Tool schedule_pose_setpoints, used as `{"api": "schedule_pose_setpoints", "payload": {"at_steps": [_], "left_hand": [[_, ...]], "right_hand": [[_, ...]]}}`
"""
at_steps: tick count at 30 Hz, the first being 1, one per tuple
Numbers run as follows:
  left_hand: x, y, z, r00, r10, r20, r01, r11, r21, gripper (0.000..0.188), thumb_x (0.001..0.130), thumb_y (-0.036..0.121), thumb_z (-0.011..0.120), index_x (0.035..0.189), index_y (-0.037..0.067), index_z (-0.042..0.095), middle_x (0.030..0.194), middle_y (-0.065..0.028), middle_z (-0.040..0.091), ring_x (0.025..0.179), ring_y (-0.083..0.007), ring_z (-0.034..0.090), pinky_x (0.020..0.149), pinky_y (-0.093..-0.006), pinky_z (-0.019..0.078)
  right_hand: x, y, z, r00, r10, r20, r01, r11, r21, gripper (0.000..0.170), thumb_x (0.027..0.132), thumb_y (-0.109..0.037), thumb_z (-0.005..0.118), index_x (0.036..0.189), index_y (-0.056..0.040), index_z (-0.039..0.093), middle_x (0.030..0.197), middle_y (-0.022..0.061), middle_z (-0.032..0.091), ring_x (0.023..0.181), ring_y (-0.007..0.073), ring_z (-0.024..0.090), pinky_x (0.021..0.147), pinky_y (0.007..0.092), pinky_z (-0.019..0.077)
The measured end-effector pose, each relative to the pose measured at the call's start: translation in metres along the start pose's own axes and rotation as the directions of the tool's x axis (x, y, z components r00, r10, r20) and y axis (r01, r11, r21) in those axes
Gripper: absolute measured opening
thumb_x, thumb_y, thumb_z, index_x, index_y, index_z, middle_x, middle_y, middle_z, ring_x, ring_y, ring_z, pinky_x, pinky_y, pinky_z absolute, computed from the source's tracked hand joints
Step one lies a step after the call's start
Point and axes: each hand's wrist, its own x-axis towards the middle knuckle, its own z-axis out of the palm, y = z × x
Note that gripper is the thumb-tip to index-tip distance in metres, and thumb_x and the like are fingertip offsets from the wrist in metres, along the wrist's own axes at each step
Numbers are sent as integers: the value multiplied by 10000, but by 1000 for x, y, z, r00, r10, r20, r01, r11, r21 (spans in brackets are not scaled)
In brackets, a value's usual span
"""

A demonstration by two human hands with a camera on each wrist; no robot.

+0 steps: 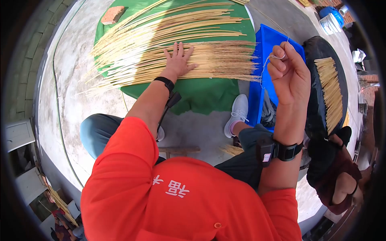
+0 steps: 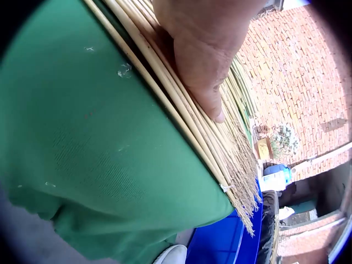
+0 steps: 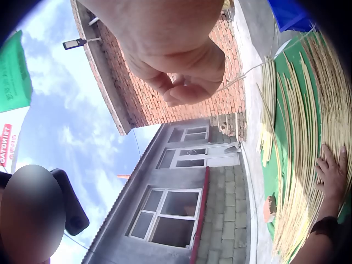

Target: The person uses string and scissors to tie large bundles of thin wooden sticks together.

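Observation:
Straw-coloured stalks (image 1: pixel 217 60) with feathery brown ends lie side by side on a green cloth (image 1: pixel 201 94). The left hand (image 1: pixel 179 64) rests on them, fingers spread; in the left wrist view its thumb (image 2: pixel 206 82) presses along several stalks, and a bit of white thread (image 2: pixel 225 187) shows near their ends. Raised over the blue bin, the right hand (image 1: pixel 289 72) pinches a thin white thread (image 1: pixel 263 72) that loops and hangs down beside it. In the right wrist view that hand (image 3: pixel 176 60) has its fingertips together, with a thin strand running from them toward the stalks.
A brick (image 1: pixel 113 15) sits at the cloth's upper left. To the right stand a blue bin (image 1: pixel 254 100) and a dark covered surface bearing a stalk bundle (image 1: pixel 329 90). A white bucket (image 1: pixel 330 24) is farther back. Another person (image 1: pixel 337 176) is at the lower right.

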Motion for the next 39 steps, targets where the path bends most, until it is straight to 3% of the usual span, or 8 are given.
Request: {"api": "schedule_pose_setpoints", "payload": {"at_steps": [12, 15, 18, 28, 33, 35, 37, 39], "left_hand": [[19, 13, -8, 998, -20, 63, 30, 986, -163, 589, 860, 548, 342, 1319, 180, 347, 1409, -141, 214, 1321, -332, 122, 995, -621, 106], [38, 16, -9, 988, 149, 30, -144, 982, -125, 568, 890, 493, 331, 1339, 146, 308, 1423, -120, 202, 1330, -310, 112, 1031, -567, 97], [36, 20, 1, 990, 123, 66, -105, 968, -227, 644, 872, 550, 306, 1365, 139, 249, 1437, -103, 168, 1332, -310, 102, 1012, -602, 83], [25, 26, -8, 993, 28, 112, -24, 999, -32, 671, 823, 649, 273, 1387, 305, 157, 1441, -169, 98, 1334, -351, 34, 917, -712, 57], [47, 11, -47, 915, 52, 401, 4, 990, -138, 673, 826, 648, 269, 1385, 286, 168, 1438, -170, 106, 1328, -364, 51, 924, -710, 107], [57, -7, -55, 999, 49, 21, -43, 973, -227, 677, 831, 637, 291, 1383, 260, 184, 1422, -194, 140, 1323, -370, 71, 955, -672, 145], [62, -31, -93, 997, -60, -52, 38, 936, -350, 710, 824, 640, 312, 1374, 200, 221, 1411, -165, 190, 1322, -350, 90, 973, -622, 208], [64, -65, -117, 974, -49, -220, -40, 923, -382, 673, 834, 541, 443, 1348, 136, 286, 1312, -181, 336, 1232, -335, 296, 952, -536, 307]], "right_hand": [[-2, -8, -4, 1000, 19, 1, -19, 999, 40, 98, 852, -112, 520, 809, -25, 533, 749, 79, 530, 578, 116, 451, 468, 214, 343], [-4, -15, -10, 997, -60, -40, 62, 997, 52, 78, 850, -105, 516, 828, -33, 536, 738, 78, 528, 566, 117, 457, 461, 217, 342], [-4, -21, -11, 986, -95, -138, 102, 994, 40, 67, 867, -95, 498, 848, -32, 487, 745, 45, 476, 559, 88, 397, 453, 203, 313], [-4, -27, -19, 975, -142, -173, 157, 984, 79, 70, 863, -86, 499, 833, -29, 471, 747, 53, 479, 559, 90, 397, 458, 202, 323], [8, -19, -21, 985, -99, -141, 108, 992, 59, 96, 846, -96, 533, 790, -28, 495, 737, 66, 506, 565, 103, 427, 460, 213, 341], [10, -16, -19, 982, -106, -154, 106, 994, -6, 117, 831, -110, 559, 749, -40, 516, 718, 71, 537, 562, 103, 464, 460, 213, 362], [12, -5, -15, 976, -109, -190, 88, 990, -111, 115, 830, -115, 562, 753, -42, 518, 707, 63, 542, 549, 94, 467, 454, 207, 366], [9, 11, -1, 961, -156, -228, 66, 932, -357, 109, 828, -125, 565, 764, -47, 523, 677, 41, 556, 503, 71, 468, 432, 196, 373]]}}
